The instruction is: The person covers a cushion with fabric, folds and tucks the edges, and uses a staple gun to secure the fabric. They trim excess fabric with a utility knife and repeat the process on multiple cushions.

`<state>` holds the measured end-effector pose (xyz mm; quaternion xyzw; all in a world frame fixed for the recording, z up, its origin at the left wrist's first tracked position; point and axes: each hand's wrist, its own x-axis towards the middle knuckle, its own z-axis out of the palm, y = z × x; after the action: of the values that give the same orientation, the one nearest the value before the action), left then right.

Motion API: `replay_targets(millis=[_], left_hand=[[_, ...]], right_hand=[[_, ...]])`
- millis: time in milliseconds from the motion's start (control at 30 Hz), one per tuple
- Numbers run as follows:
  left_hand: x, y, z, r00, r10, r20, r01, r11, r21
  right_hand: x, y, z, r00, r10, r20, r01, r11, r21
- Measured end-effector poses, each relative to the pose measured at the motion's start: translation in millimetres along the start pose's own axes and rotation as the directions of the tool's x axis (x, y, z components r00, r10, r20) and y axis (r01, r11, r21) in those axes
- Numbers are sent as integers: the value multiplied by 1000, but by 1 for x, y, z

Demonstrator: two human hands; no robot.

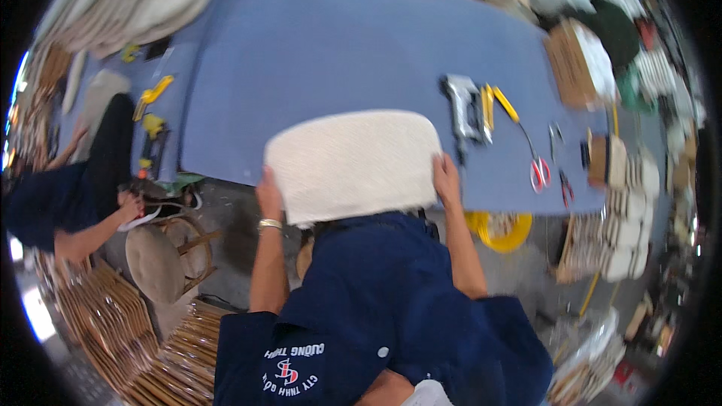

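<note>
A cream fabric-covered panel [353, 165], like a chair backrest or seat pad with a curved far edge, rests partly over the near edge of the blue-topped table [338, 45]. My left hand [269, 197] grips its left side, the wrist wearing a bracelet. At the opposite side my right hand [446, 180] holds the panel's edge. The fingers curl partly out of sight beneath it. To the right of the panel lie a silver staple gun [462, 109] and a yellow-handled cutter [505, 104].
Red-handled scissors [540, 174] and pliers [566, 189] lie toward the table's right edge, near a cardboard box [579, 64]. Below stands a yellow basin [519, 239]. At left, a co-worker's hand [129, 207] is near a round padded stool [154, 263] and stacked wooden frames [105, 316].
</note>
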<state>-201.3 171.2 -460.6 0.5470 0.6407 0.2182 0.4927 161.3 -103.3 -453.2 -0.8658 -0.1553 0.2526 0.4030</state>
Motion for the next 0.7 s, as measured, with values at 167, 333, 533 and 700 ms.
replay_targets(millis=[167,333,533,700], left_hand=[[-4,7,2,993,-115,-41,102,967,-234],[0,17,-1,985,-142,-98,140,990,-21],[2,10,-6,980,-116,-165,124,992,39],[4,3,-1,981,-87,-173,101,992,74]], right_hand=[[2,10,-8,997,-75,29,65,962,266],[26,32,-11,996,-14,92,-25,914,406],[33,38,-4,991,-9,131,-49,900,433],[27,28,-17,993,2,121,-38,953,302]])
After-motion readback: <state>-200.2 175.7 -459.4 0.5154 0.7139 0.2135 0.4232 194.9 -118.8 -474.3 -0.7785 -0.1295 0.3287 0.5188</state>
